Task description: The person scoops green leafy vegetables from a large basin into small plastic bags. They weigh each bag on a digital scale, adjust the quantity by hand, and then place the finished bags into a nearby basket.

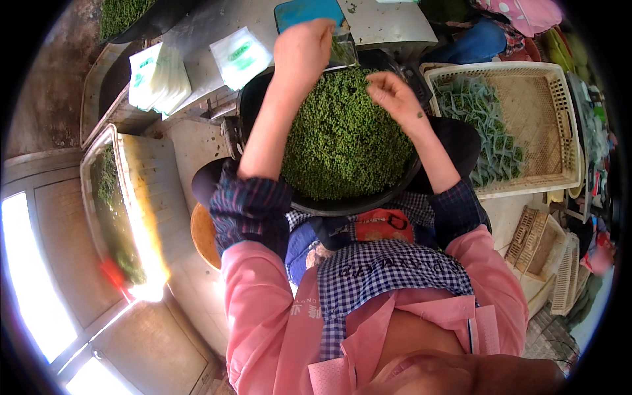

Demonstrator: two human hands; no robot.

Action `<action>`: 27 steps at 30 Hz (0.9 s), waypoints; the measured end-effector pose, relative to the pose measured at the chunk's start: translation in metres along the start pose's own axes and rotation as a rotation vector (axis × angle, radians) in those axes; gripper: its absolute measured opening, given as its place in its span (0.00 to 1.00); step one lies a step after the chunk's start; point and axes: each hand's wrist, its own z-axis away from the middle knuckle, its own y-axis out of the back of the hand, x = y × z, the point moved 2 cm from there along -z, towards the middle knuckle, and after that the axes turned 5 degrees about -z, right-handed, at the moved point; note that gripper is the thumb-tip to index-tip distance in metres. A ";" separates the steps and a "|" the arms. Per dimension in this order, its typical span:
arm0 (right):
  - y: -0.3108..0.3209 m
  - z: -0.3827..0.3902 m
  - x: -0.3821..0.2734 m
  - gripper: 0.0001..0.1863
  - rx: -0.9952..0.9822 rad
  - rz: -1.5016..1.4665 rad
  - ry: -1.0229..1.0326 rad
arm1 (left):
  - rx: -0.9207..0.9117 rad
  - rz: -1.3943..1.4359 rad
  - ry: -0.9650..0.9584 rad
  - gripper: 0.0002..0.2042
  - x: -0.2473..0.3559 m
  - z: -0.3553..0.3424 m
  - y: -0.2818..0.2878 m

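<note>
My left hand [305, 54] is raised over the upper edge of a black tub [253, 105], closed on a clear plastic bag [343, 46] with some green in it, beside a blue flat surface [295, 12]. The tub, between my legs, holds a heap of small green berry-like clusters [339, 135]. My right hand [392, 92] hovers at the upper right of the heap with its fingers apart and loosely curled; I see nothing held in them.
Stacks of white bags [237, 56] lie on a metal table [395, 26]. A plastic crate [540, 125] at right holds rows of filled bags. A white container [155, 197] of greens stands at left, a basin [204, 237] behind my left elbow. Someone's jeans-clad leg [474, 46] shows beyond.
</note>
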 end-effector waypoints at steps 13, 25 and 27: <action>-0.011 0.000 0.045 0.15 -0.076 0.042 -0.215 | -0.071 0.115 0.523 0.14 -0.061 0.076 -0.028; -0.035 -0.021 0.022 0.13 -0.059 0.279 -0.077 | -0.055 0.212 0.614 0.13 -0.058 0.103 -0.039; -0.044 -0.028 0.016 0.13 -0.035 0.338 0.018 | -0.053 0.211 0.619 0.13 -0.058 0.107 -0.038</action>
